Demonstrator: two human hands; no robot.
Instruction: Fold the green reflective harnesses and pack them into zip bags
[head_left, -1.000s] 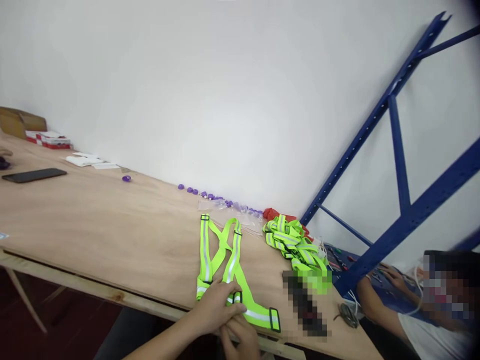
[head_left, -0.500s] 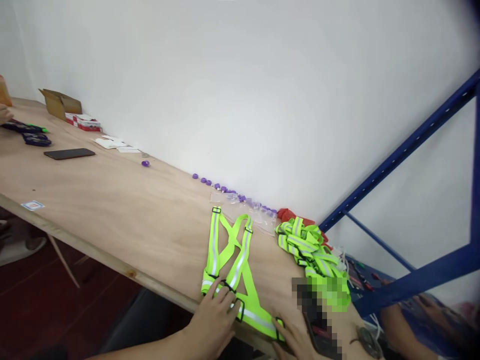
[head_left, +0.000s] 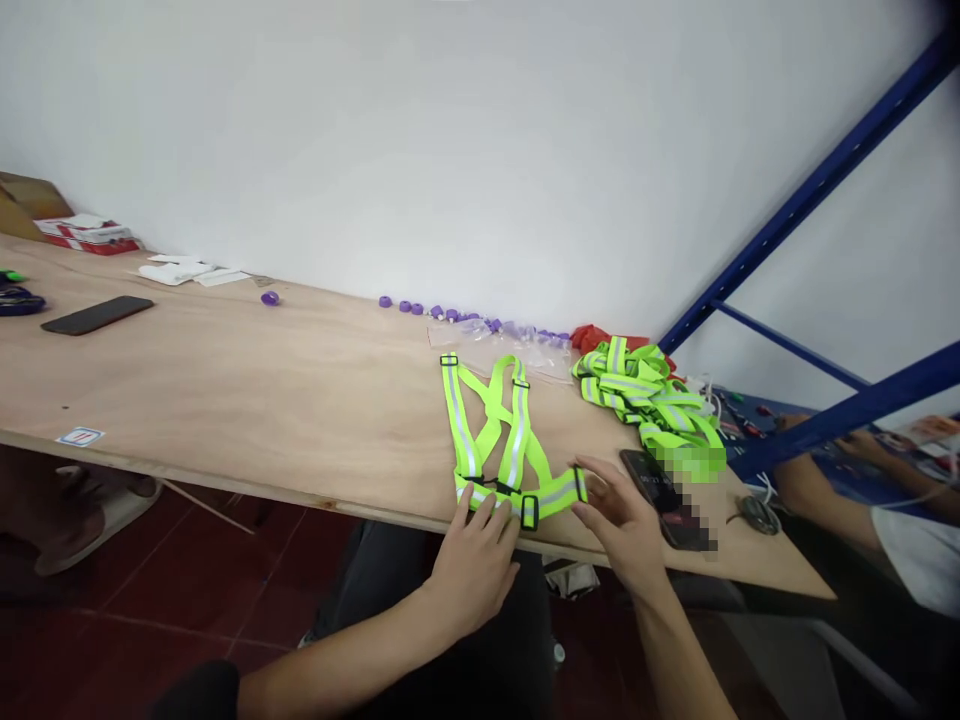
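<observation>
A neon-yellow reflective strap vest lies flat on the plywood table, its straps crossed. My left hand rests at the table's front edge with its fingertips on the vest's lower band. My right hand hovers with fingers spread, its fingertips at the right end of that band by a black buckle. Neither hand grips anything.
A heap of similar yellow vests lies to the right, with a dark phone beside it. Purple caps line the wall. Another phone and boxes sit far left. A blue rack stands right, another person's arm beside it.
The view swung so the table looks level. My right hand came up from under the left and moved to the right end of the band. My left hand stays on the band.
</observation>
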